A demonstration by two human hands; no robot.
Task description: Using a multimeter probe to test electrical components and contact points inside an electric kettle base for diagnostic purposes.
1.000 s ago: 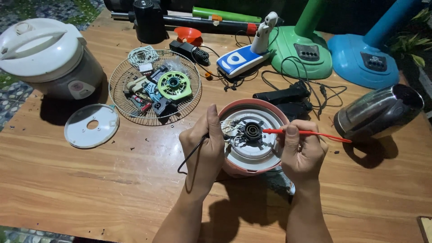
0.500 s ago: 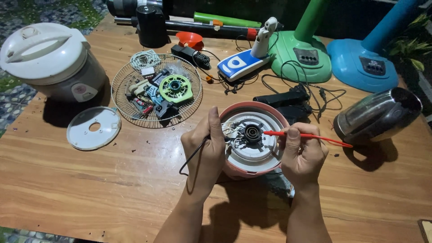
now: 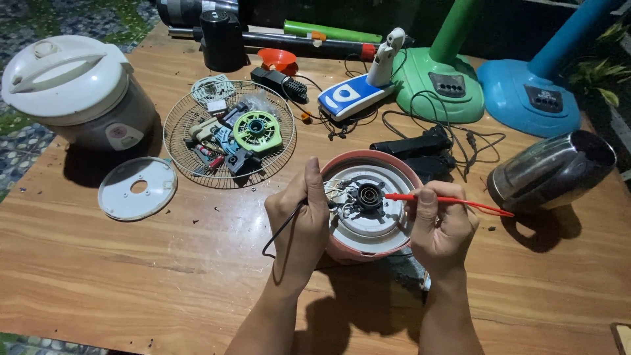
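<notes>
Grainy wooden worktop [image 3: 131,263] at frame centre carries a round pink-rimmed appliance base [image 3: 370,207], white plastic underside up, where the left hand [image 3: 299,220] pinches a thin black probe [image 3: 282,230] and the right hand [image 3: 442,227] pinches a slim red probe [image 3: 460,200], beside a round wire basket [image 3: 229,135].

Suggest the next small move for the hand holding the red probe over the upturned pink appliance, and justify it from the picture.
Probably ease the red probe tip leftward onto the black centre connector: held by the right hand, its tip hovers just beside it, while the left hand already holds a black lead by the wires there.
</notes>
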